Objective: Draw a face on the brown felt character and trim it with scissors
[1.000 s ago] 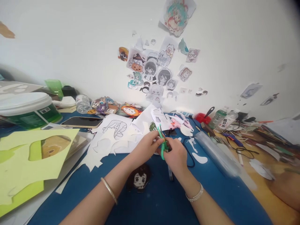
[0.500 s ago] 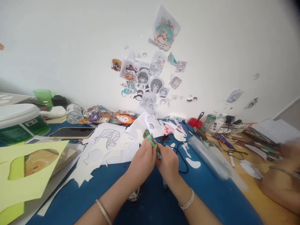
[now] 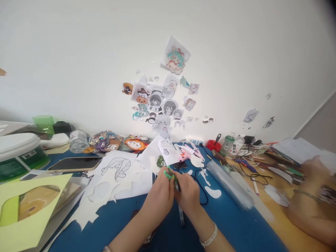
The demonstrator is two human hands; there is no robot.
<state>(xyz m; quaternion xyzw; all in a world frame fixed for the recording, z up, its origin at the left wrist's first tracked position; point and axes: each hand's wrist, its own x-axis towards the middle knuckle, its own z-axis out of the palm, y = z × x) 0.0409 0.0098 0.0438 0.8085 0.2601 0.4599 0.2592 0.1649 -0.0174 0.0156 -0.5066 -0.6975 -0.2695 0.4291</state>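
Note:
My left hand (image 3: 160, 187) is closed, pinching a small bright green piece (image 3: 168, 174) between thumb and fingers. Pressed close against it, my right hand (image 3: 188, 190) is also closed at that same piece. A narrow dark part (image 3: 178, 184) shows between the hands by the right fingers; its kind cannot be made out. Beneath my right hand a clear pen-like stick (image 3: 181, 215) lies on the blue mat (image 3: 223, 224). Just beyond my fingers is a dark green cut-out (image 3: 161, 161). A partly hidden item lies under my left forearm.
Line-drawing paper (image 3: 118, 168) and white scraps (image 3: 90, 206) spread to the left, near a phone (image 3: 75, 163) and a green-white tub (image 3: 21, 154). A clear plastic roll (image 3: 228, 185) lies right. A co-worker's hand (image 3: 316, 171) is at the far right, by papers and bottles (image 3: 237, 145).
The view has tilted up, so the wall pictures and table sit lower in it. My hands stay together on the green piece. The co-worker's hand now reaches toward the papers.

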